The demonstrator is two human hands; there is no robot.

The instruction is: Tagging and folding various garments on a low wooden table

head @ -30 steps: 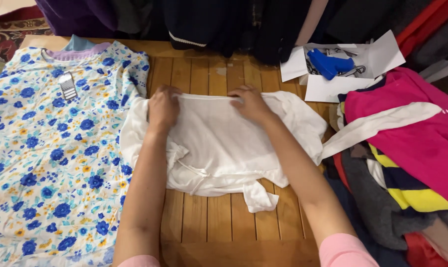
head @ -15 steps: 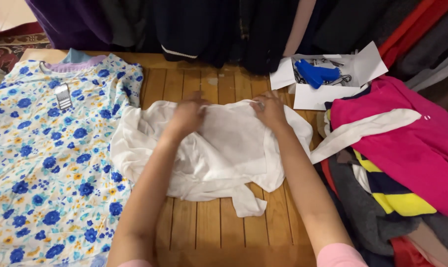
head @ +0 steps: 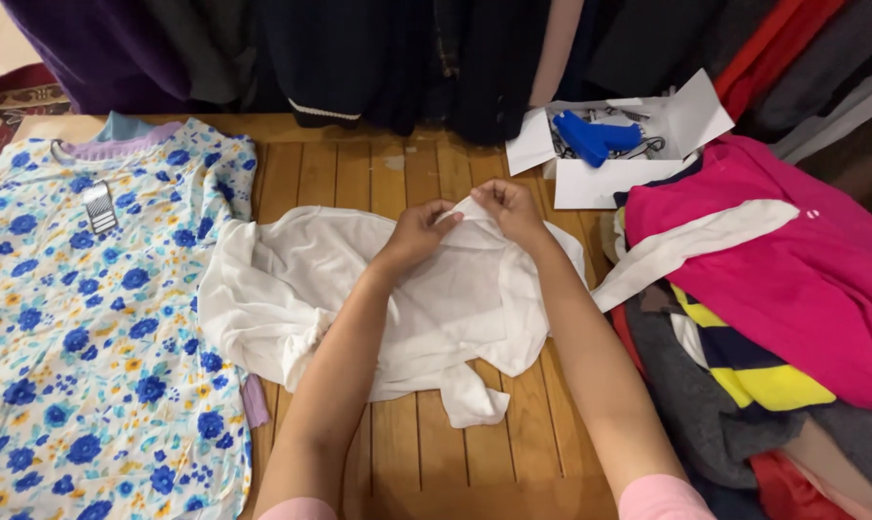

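**Two hands pinch one white garment at its top edge**

Two hands meet over the middle of the table (head: 417,169). The left hand (head: 415,234) and right hand (head: 506,210) sit close together, fingertips almost touching, each nipping a small fold of the white garment (head: 311,279) at its upper edge and lifting that bit slightly off the wood. Both arms end in pink sleeves at the bottom of the view.

One white garment lies crumpled across the slatted wooden table, spread wider to the left, with a loose flap hanging down toward the near edge.

One floral dress (head: 80,318), white with blue and yellow flowers, lies flat just left of the garment, their edges touching. One striped tag (head: 99,207) hangs near its lilac neckline.

One open white box (head: 600,183) sits at the far right of the table, its flaps folded out. Inside it is one blue tagging gun (head: 595,137) with some thin dark bits that are too small to count.

One heap of clothes (head: 773,318) fills the right side: a pink piece with a white band on top, a yellow and navy striped one, grey and red beneath. Dark clothes (head: 378,58) hang along the far edge of the table.
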